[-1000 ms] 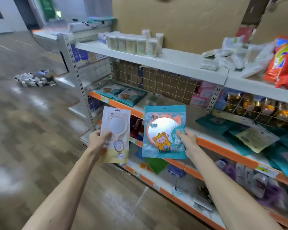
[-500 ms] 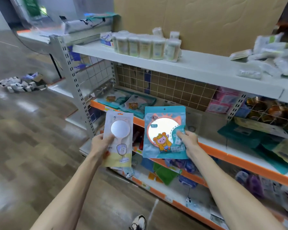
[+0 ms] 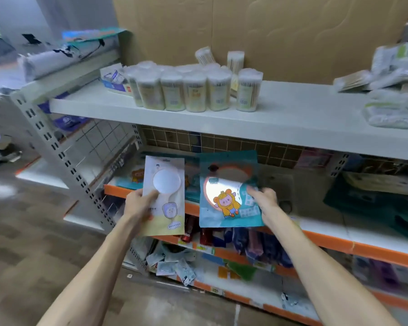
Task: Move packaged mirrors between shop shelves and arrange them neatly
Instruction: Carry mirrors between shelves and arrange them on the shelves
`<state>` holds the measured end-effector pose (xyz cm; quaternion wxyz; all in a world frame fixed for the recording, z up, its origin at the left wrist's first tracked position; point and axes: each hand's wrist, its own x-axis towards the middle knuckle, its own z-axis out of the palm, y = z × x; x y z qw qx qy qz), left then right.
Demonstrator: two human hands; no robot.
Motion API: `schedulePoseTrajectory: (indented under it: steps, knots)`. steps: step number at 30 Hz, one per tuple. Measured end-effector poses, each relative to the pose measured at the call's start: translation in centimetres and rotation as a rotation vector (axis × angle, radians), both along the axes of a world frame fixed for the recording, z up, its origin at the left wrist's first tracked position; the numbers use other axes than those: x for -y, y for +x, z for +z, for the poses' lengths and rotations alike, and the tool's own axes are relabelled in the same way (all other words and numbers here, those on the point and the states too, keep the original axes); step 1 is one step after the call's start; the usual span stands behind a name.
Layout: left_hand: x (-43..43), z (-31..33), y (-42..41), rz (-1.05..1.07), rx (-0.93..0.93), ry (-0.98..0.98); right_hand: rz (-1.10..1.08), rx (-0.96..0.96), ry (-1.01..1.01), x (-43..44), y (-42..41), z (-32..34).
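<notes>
- We are gripping the white mirror pack (image 3: pixel 166 196) in our left hand (image 3: pixel 139 205), upright.
- We are pinching the teal mirror pack (image 3: pixel 229 191) in our right hand (image 3: pixel 265 201), just beside the first, before the orange-edged shelf (image 3: pixel 339 244).

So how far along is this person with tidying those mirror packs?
Done, seemingly: a few similar packs already lie on the orange-edged shelf. In hand: the left hand grips a pale mirror pack, the right hand a teal mirror pack. Left: both are in the air, not yet set down.
</notes>
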<state>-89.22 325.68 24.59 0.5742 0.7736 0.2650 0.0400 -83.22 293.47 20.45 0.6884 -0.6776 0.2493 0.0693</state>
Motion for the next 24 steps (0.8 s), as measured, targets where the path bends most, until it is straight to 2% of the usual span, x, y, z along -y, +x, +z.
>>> schedulePoseTrajectory:
  steps: [10,14,21,24]
  knots:
    - [-0.9,-0.7,6.9,-0.169,-0.030,-0.093,-0.193,-0.047,-0.063,1.1,1.5,-1.3]
    - [-0.2,-0.1,9.4,-0.235,-0.048,-0.099,-0.314,-0.044,-0.082,0.9,0.4,0.4]
    - [7.0,0.0,11.4,-0.372,-0.088,-0.254,-0.482,-0.025,-0.133,6.5,-4.4,1.9]
    - [11.6,-0.4,11.0,-0.417,-0.130,-0.241,-0.541,-0.039,-0.129,10.4,-6.4,1.9]
